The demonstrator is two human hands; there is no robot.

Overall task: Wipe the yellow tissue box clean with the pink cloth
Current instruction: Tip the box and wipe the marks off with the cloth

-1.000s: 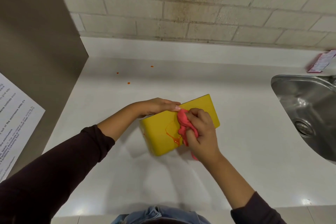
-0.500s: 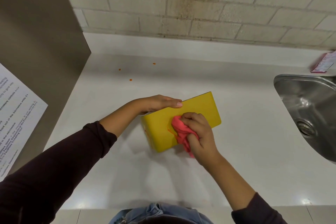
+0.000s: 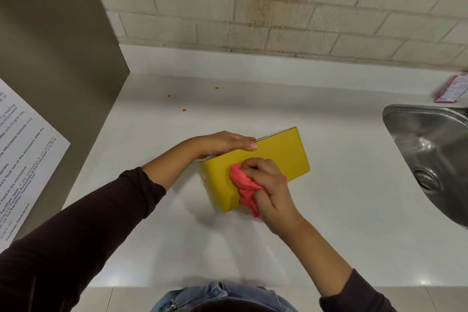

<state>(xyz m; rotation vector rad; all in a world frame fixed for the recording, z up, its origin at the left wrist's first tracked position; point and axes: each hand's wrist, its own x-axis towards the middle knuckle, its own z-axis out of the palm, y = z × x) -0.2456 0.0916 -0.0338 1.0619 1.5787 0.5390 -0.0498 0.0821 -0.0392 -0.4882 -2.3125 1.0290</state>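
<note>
The yellow tissue box (image 3: pixel 281 154) lies on its side in the middle of the white counter (image 3: pixel 342 210), its broad face up. My left hand (image 3: pixel 225 143) rests flat along the box's far top edge and steadies it. My right hand (image 3: pixel 268 187) is closed on the bunched pink cloth (image 3: pixel 244 186) and presses it on the near part of the yellow face. Part of the cloth hangs over the near edge, below my fingers. No orange smear shows on the visible yellow face.
A steel sink (image 3: pixel 430 157) is sunk into the counter at the right, with a pink packet (image 3: pixel 453 88) behind it. A brown panel with a printed sheet (image 3: pixel 22 152) stands at the left. Small orange specks (image 3: pixel 184 110) dot the counter behind the box.
My right hand has dragged the pink cloth down and leftward over the yellow face. The orange smear seen a second ago is gone from view. My left hand stays on the far edge.
</note>
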